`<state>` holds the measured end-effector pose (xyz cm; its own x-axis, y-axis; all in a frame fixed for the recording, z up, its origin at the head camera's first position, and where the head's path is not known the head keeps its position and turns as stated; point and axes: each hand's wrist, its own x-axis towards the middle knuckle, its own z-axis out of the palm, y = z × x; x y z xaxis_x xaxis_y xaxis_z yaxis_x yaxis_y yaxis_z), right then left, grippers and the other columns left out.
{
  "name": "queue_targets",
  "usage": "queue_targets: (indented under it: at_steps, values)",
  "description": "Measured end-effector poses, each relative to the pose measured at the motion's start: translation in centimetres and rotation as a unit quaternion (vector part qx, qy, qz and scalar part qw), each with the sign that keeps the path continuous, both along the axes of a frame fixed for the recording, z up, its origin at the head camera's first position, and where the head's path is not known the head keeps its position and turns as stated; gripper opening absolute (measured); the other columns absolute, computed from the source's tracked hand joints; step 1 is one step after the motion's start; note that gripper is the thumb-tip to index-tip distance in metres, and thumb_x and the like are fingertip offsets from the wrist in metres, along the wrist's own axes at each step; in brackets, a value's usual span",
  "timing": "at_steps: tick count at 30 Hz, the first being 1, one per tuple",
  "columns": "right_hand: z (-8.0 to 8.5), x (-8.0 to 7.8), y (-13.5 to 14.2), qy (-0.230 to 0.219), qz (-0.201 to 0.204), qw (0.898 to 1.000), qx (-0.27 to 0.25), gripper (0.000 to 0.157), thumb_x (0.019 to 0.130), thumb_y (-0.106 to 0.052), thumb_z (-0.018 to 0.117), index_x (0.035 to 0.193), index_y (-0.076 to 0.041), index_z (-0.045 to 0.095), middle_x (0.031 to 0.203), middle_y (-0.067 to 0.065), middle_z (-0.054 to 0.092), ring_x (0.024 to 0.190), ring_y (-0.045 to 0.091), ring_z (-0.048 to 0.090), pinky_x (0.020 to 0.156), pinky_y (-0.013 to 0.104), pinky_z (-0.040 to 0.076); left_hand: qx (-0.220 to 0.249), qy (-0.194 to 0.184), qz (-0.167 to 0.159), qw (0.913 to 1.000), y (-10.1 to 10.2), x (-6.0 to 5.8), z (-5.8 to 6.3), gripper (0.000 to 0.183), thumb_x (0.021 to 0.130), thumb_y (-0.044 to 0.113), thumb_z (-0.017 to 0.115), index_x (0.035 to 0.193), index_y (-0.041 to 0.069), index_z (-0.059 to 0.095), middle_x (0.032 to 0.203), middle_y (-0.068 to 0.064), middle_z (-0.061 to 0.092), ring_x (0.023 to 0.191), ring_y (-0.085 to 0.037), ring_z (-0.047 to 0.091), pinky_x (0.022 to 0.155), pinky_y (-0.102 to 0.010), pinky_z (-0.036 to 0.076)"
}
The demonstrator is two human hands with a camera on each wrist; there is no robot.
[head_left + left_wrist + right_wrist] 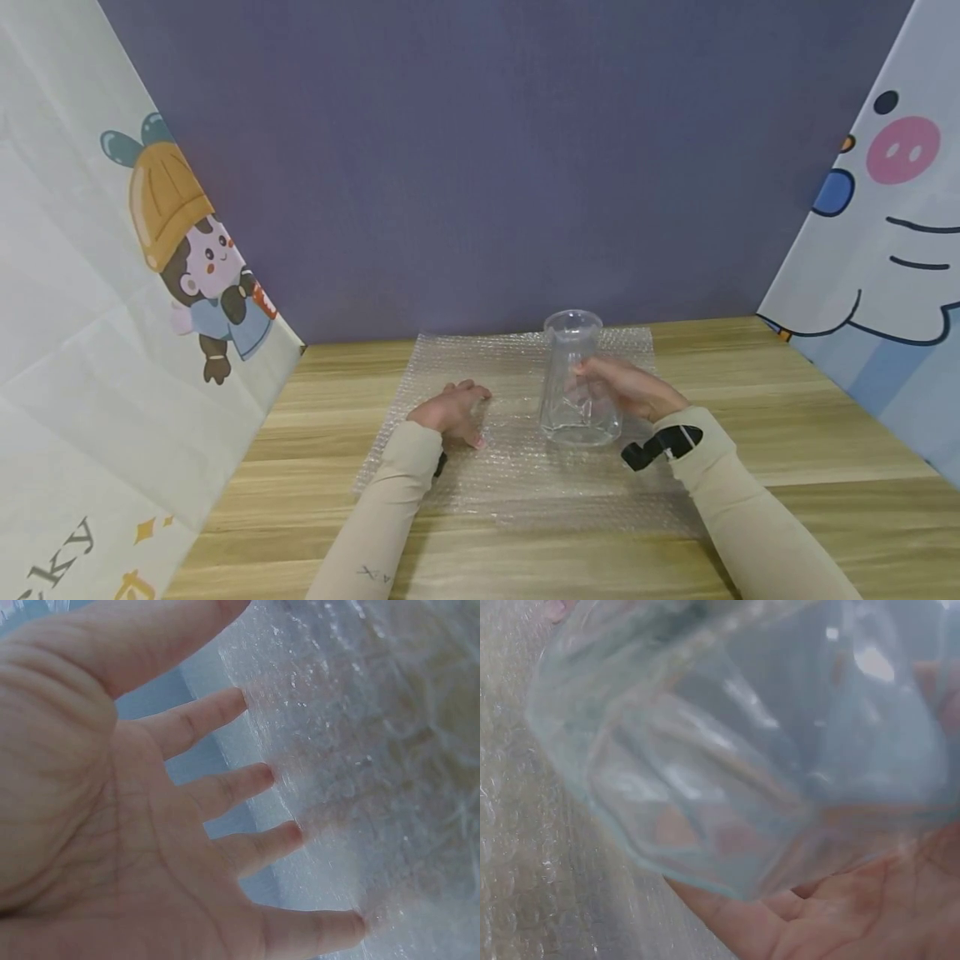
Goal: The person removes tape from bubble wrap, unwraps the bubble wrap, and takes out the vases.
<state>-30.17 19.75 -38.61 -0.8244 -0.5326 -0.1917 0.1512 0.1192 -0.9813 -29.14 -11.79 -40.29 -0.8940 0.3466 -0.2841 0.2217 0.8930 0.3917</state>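
A clear glass vase [564, 367] with a flared rim stands roughly upright over a sheet of bubble wrap [502, 467]. My right hand [633, 388] grips it from the right side, thumb toward me and the other fingers partly hidden behind the glass. Close up in the right wrist view, the faceted lower part of the vase [697, 765] lies against the palm. To the left, my left hand [450, 410] is spread over the wrap. The left wrist view shows its straight fingers with the tips at the bubble wrap [375, 750], holding nothing.
The wrap lies on a wood-grain table [300, 467]. A dark purple-grey panel [480, 167] rises behind it. Printed cloth walls flank both sides, with a cartoon child [217, 258] at left and a pig snout [903, 150] at right.
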Motion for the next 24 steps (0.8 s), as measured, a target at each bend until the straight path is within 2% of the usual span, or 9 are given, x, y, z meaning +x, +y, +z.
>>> queue_targets:
  at_steps: [8,17,20,24]
  values:
    - [0.22,0.04,0.19,0.009,0.004,1.0,0.003,0.063,0.102,-0.026,0.052,0.153,0.004,0.03,0.106,0.004,0.075,0.098,0.022,0.072,0.092,0.05,0.059,0.005,-0.001,-0.001,1.0,-0.07,0.03,0.03,0.086,0.077,0.019,0.089,0.152,0.019,0.047,0.17,-0.013,0.025,0.158,-0.04,0.017,0.121,-0.067,0.027]
    - [0.54,0.3,0.41,0.01,-0.014,1.0,0.002,0.074,0.101,-0.026,0.059,0.16,-0.001,0.021,0.121,0.01,0.071,0.103,0.025,0.073,0.098,0.057,0.056,0.003,0.001,-0.005,1.0,-0.07,0.05,0.08,0.086,0.078,0.019,0.089,0.152,0.018,0.046,0.169,-0.013,0.025,0.157,-0.041,0.018,0.121,-0.067,0.028]
    - [0.59,0.31,0.47,0.013,-0.017,1.0,-0.004,0.075,0.101,-0.025,0.06,0.16,-0.002,0.019,0.118,0.009,0.073,0.101,0.026,0.074,0.097,0.059,0.056,0.002,0.001,-0.004,1.0,-0.08,0.05,0.1,0.086,0.078,0.02,0.089,0.152,0.018,0.046,0.169,-0.013,0.025,0.157,-0.04,0.017,0.121,-0.067,0.028]
    - [0.52,0.21,0.59,0.026,-0.019,0.999,-0.001,0.071,0.101,-0.025,0.06,0.157,0.001,0.024,0.109,0.007,0.077,0.098,0.025,0.076,0.095,0.058,0.057,0.004,-0.002,-0.003,1.0,-0.08,0.06,0.1,0.085,0.078,0.02,0.089,0.152,0.019,0.046,0.17,-0.012,0.025,0.158,-0.04,0.017,0.121,-0.067,0.027]
